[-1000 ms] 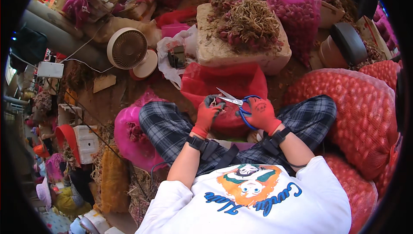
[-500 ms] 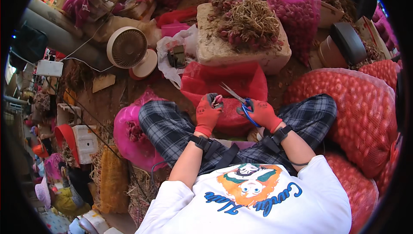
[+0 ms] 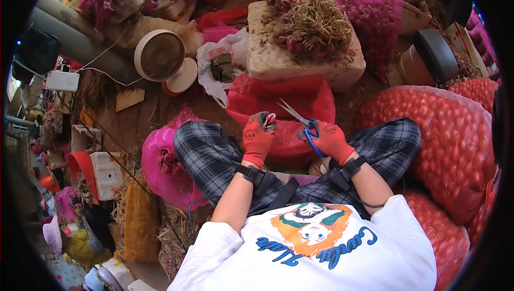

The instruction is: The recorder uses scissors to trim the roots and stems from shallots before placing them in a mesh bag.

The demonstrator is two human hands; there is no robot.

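Note:
My left hand [image 3: 258, 140], in a red glove with dark fingertips, is closed on a small reddish shallot [image 3: 271, 119] whose end pokes out at the fingertips. My right hand [image 3: 330, 142], gloved alike, grips blue-handled scissors [image 3: 294, 112]. Their blades are slightly parted and point up and left, apart from the shallot. Behind and below both hands, a red mesh bag [image 3: 316, 95] spreads open between my knees. Beyond it, a pile of shallots with dry stalks [image 3: 316, 26] lies on a pale foam block [image 3: 261, 58].
Full red mesh sacks [image 3: 428, 141] crowd my right side. A pink mesh bag [image 3: 159, 158] rests by my left knee. Farther left stand a small fan [image 3: 159, 57] and a white plastic bag [image 3: 211, 58] with a phone [image 3: 221, 69]. A person [image 3: 85, 248] sits at the lower left.
My left hand has lifted slightly, and the shallot shows more at its fingertips. The scissors have shifted a little, still in my right hand. The whole view has slid slightly.

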